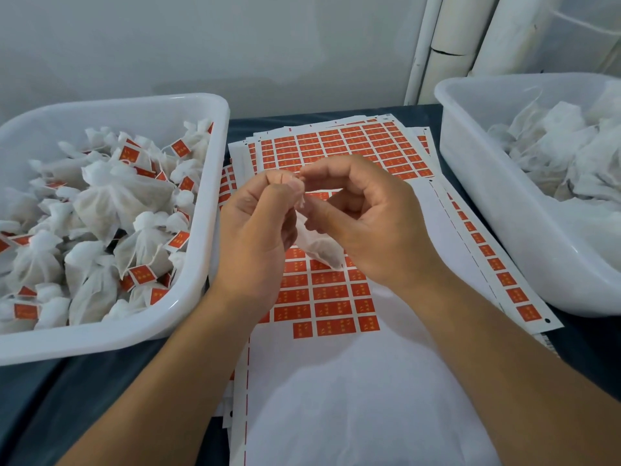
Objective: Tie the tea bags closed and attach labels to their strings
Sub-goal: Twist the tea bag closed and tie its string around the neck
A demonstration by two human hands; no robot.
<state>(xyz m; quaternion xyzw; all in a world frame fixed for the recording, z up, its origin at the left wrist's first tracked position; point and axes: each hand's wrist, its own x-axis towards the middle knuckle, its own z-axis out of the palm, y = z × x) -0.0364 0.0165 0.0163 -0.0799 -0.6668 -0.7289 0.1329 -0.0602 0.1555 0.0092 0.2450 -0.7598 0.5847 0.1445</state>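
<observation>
Both hands, left hand [258, 223] and right hand [363, 220], pinch the tea bag [319, 247] neck; loosened fingertips would probably let the knot slip undone.

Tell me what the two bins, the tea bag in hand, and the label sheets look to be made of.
Left bin and right bin: seemingly plastic, white, translucent, smooth rounded rims. Tea bag: thin white nonwoven or filter fabric, apparently; it crumples softly. Label sheets: probably paper, glossy white backing bearing red stickers.

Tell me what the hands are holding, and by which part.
Both hands, left and right, pinch one tea bag at its gathered top; its body hangs below between them.
</observation>
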